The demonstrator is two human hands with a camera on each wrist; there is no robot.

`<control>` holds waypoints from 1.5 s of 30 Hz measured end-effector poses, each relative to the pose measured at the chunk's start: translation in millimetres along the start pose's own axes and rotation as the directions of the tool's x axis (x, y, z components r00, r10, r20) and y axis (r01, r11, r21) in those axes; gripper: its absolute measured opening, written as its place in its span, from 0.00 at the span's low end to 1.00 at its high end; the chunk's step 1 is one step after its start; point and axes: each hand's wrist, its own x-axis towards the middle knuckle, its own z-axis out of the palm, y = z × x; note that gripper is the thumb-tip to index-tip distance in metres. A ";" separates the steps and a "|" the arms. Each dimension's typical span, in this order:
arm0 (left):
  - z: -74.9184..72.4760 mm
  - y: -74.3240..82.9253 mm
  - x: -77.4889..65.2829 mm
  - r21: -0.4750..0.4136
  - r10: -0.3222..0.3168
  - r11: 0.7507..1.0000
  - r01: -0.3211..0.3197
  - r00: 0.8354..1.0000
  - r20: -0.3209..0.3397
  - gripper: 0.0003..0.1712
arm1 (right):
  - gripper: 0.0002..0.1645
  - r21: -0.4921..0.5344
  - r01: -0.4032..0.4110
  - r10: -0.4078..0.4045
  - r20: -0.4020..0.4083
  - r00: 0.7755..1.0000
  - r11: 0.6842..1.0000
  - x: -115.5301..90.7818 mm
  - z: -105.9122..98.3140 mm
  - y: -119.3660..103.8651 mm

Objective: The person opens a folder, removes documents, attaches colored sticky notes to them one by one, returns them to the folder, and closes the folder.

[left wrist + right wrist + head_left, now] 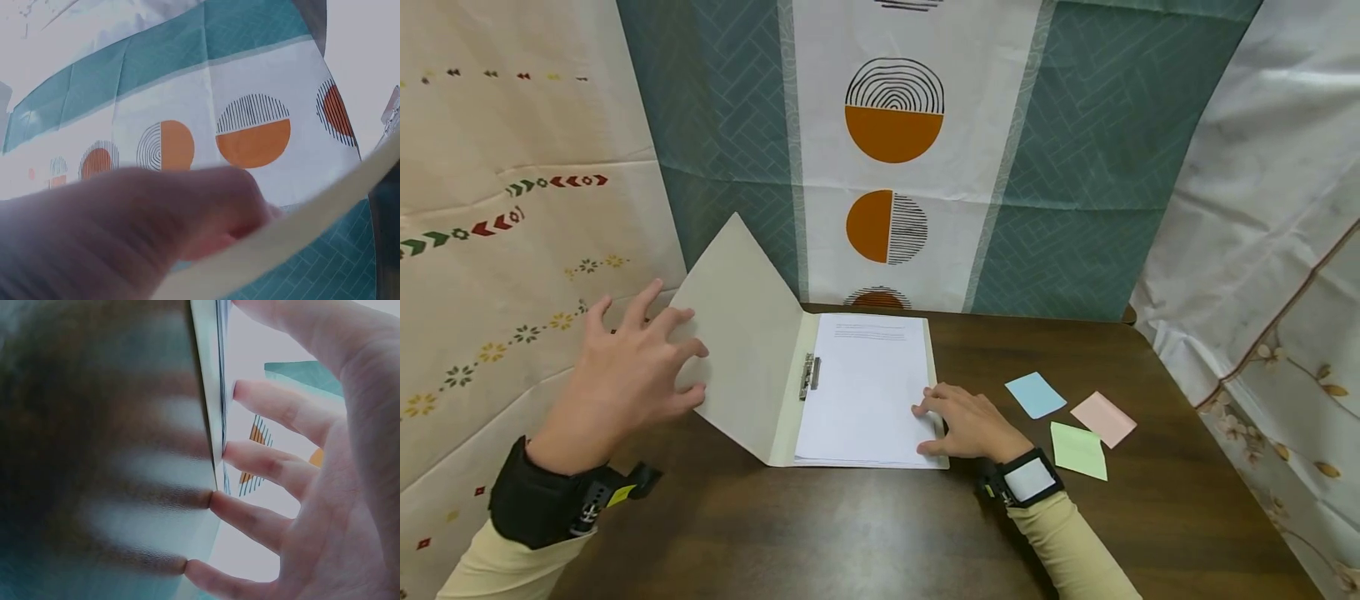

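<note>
One cream cloth (482, 300), stitched with flowers and arrow shapes, hanging at far left. One left hand (621, 379), black strap (538, 500) at the wrist, raised beside the folder's cover (745, 350); fingers spread apart and slightly bent, near the cover's outer edge. Whether they touch it cannot be told. One folder (787, 437), pale, on the table (850, 533): cover tilted up at left, back board lying flat. One clip (809, 375), metal, along the spine. Behind, one hanging cloth (737, 100), teal with a white band of orange and black-lined circles. White sheets (865, 408), stacked on the back board right of the clip; a few printed lines near the top of the uppermost. One right hand (966, 423), at the lower right edge of sheets and folder; fingers apart, thumb and forefinger at the sheets, the ring and little fingertips on the table. One watch (1026, 479), on that wrist. Three notes: blue (1036, 394); green (1078, 450), nearer the wrist; pink (1103, 418), just beside the green. One white curtain (1262, 250), floral, at far right.
</note>
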 end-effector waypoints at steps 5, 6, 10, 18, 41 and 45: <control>2.1 2.0 -1.1 0.042 -0.030 0.999 0.030 1.000 0.008 0.19 | 0.36 0.005 0.007 -0.007 0.001 1.000 1.000 0.7 0.2 -0.4; 3.0 2.3 -1.1 0.048 -0.043 0.998 0.042 0.999 0.031 0.21 | 0.36 0.004 0.008 -0.008 0.000 1.000 1.000 0.7 -0.1 -0.3; 10.4 5.4 -0.7 0.082 -0.069 0.995 0.058 0.988 0.141 0.27 | 0.36 -0.002 0.009 -0.009 -0.005 1.000 1.000 0.7 -0.9 0.6; 38.0 21.9 1.8 0.050 0.022 0.998 -0.030 0.988 0.152 0.20 | 0.36 0.010 0.013 -0.013 0.001 1.000 1.000 1.0 0.0 0.2; 79.2 46.0 17.2 -0.128 0.035 0.992 0.005 0.950 0.310 0.17 | 0.37 -0.006 0.028 -0.028 -0.005 1.000 1.000 0.3 0.2 -0.2; 85.0 52.0 22.1 -0.192 0.058 0.981 0.013 0.933 0.356 0.18 | 0.37 -0.018 0.035 -0.035 -0.011 0.999 0.999 -0.9 1.4 0.0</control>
